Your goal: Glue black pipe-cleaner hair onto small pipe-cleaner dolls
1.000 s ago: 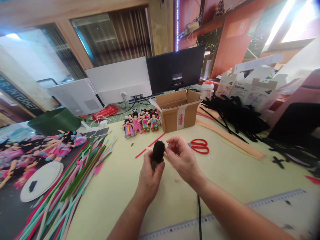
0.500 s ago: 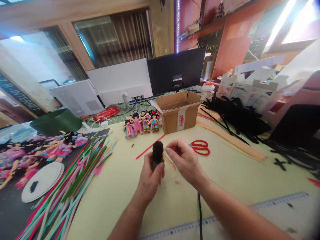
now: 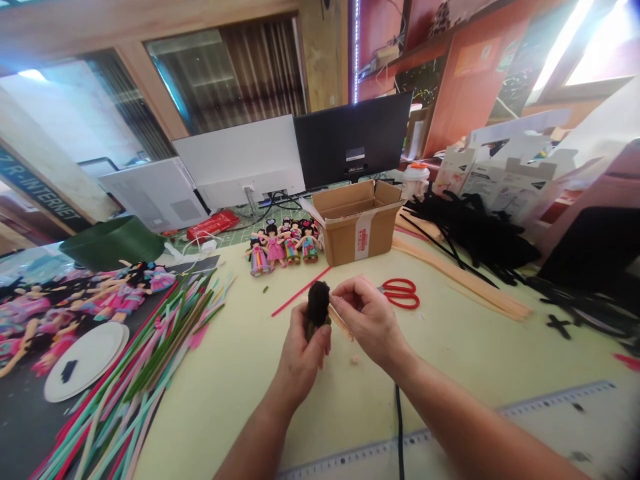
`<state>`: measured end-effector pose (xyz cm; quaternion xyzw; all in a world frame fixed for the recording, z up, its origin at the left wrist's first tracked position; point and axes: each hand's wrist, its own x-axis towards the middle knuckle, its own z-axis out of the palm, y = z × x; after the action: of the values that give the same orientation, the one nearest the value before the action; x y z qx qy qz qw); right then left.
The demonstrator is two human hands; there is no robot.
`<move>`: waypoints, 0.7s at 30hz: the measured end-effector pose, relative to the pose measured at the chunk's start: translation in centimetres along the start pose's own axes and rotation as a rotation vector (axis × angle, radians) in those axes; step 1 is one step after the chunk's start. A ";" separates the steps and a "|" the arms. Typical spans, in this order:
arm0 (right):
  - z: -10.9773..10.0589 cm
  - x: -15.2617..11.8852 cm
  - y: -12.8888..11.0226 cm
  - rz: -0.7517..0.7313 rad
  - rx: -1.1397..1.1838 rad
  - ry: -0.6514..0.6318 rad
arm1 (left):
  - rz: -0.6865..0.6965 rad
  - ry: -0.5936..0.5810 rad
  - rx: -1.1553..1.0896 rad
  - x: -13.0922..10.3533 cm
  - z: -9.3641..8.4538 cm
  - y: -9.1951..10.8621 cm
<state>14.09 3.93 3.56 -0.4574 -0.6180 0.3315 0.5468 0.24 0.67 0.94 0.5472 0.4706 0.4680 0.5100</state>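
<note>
My left hand (image 3: 300, 357) is wrapped round a small pipe-cleaner doll (image 3: 318, 301), whose fuzzy black hair faces me and stands upright above my thumb. A bit of its green clothing shows below the hair; my fingers cover most of the rest. Thumb and fingertips of my right hand (image 3: 367, 320) are pinched together at the right side of the doll's head, and whatever lies between them is too small to make out. Beyond my right hand lie red-handled scissors (image 3: 401, 293). A red pipe cleaner (image 3: 300, 292) rests on the table behind the doll.
Several finished dolls (image 3: 285, 243) stand beside a cardboard box (image 3: 360, 230). Colourful pipe cleaners (image 3: 150, 360), white plates (image 3: 85, 363) and more dolls (image 3: 115, 293) lie left. Black pipe cleaners (image 3: 475, 230) and peach strips (image 3: 465, 277) lie right. A ruler (image 3: 415, 437) crosses the front.
The doll in my left hand has shifted very slightly to the right, closer to my right fingertips. My right hand stays pinched in nearly the same place.
</note>
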 end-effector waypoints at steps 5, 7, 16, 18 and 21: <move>-0.2 0.0 0.0 0.022 0.013 0.010 | -0.024 -0.022 -0.068 0.1 -0.4 0.0; -0.5 0.1 0.0 0.011 0.024 0.013 | -0.061 -0.028 -0.157 0.1 -0.6 0.1; -1.2 0.3 -0.2 -0.164 -0.096 0.003 | -0.212 -0.133 -0.463 0.2 -0.9 1.0; -1.0 0.1 -0.5 -0.186 -0.118 -0.013 | -0.210 -0.139 -0.462 0.2 -0.8 0.9; -0.8 -0.1 -0.6 -0.223 -0.161 -0.026 | -0.203 -0.141 -0.440 0.2 -0.7 0.6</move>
<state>14.75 3.58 4.23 -0.4239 -0.6965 0.2238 0.5339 -0.45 0.96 1.56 0.4041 0.3731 0.4664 0.6928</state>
